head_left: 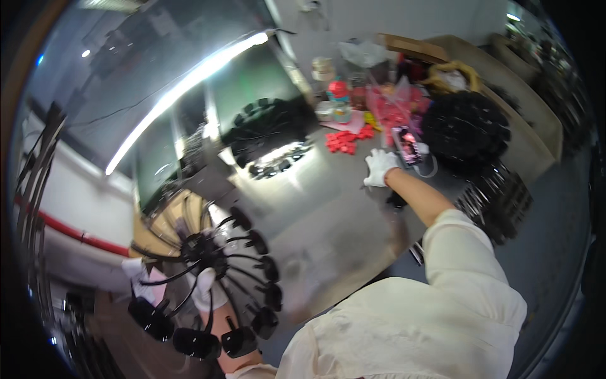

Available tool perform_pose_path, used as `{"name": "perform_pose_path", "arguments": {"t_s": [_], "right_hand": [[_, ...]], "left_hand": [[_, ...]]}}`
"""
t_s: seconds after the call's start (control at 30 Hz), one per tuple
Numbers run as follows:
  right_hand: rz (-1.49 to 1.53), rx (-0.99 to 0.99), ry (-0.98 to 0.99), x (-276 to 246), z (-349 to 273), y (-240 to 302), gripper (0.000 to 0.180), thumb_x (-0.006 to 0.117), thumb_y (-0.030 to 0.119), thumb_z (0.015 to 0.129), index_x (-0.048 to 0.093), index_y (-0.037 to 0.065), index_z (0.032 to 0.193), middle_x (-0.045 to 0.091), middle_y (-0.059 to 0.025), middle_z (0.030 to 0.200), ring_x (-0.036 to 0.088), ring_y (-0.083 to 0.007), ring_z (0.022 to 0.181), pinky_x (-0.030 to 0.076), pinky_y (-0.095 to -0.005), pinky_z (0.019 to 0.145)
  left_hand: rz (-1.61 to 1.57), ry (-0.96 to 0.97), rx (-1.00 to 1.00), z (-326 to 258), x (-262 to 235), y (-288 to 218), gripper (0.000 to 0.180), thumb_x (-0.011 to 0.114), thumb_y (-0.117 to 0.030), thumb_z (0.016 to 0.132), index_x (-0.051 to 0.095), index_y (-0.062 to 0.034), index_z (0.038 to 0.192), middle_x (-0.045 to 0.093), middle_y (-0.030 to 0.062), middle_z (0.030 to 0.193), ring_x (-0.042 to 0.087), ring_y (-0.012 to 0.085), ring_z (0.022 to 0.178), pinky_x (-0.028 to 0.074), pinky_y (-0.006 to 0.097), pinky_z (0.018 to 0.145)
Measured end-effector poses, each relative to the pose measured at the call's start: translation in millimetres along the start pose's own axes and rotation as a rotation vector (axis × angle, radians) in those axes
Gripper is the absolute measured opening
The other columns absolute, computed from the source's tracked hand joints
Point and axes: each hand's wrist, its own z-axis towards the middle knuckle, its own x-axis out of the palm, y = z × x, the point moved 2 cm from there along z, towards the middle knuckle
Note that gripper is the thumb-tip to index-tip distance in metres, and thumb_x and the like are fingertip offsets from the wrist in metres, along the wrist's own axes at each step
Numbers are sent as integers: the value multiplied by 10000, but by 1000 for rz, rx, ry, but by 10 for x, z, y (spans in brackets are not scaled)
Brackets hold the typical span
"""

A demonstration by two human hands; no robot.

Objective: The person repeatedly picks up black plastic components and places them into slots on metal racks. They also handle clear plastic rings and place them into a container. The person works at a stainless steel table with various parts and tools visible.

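Cream-coloured sleeves and shirt (410,325) fill the foreground as a person in white gloves stands at a metal counter (328,218). At lower left, the left grip (202,290) appears closed beneath the hub of a black spoked wheel (201,251), partly screened by its curved arms, and bears the wheel up beside the counter's left end, its dark blocky tips fanning toward the camera. Across the metal, the right grip (380,169) is wide, fingers loosely spread and palm down; whether anything lies under that palm cannot be told. Good handling here would likely mean carrying the wheel by its hub, since the slim arms look apt to flex or snag, and keeping its tips off the counter's edge; the free palm does best to stay light and clear of a white cable (433,169). Just beyond the right fingers sit a phone with a lit screen (409,146) and a scatter of red pieces (344,142). Farther right rests a large, round black bundle (466,131), near a pink plastic bag (394,104) and a red-topped bottle (339,93). Toward the back, another dark ring of blocks (271,129) shows against a greenish panel, below a glowing tube lamp (189,77).
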Motion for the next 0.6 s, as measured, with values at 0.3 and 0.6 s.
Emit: {"name": "perform_pose_path", "arguments": {"t_s": [0.3,0.6], "right_hand": [[1116,-737,-90,-912,-530,1913,873,821,382,790,430,65,1504,576,-180,1413,560,-293,1290,473,-415,1068],[428,-837,-550,-587,-583,2192,225,659,113,755,597,71,967,593,-161,945,642,-359,804,557,-432,698]], "left_hand": [[-224,203,-1,48,750,55,1119,866,-275,756,183,-115,1627,534,165,1371,596,288,1168,541,407,963],[-403,205,-328,160,538,278,585,636,-198,989,403,-107,1518,595,193,1261,619,306,1092,559,425,909]]}}
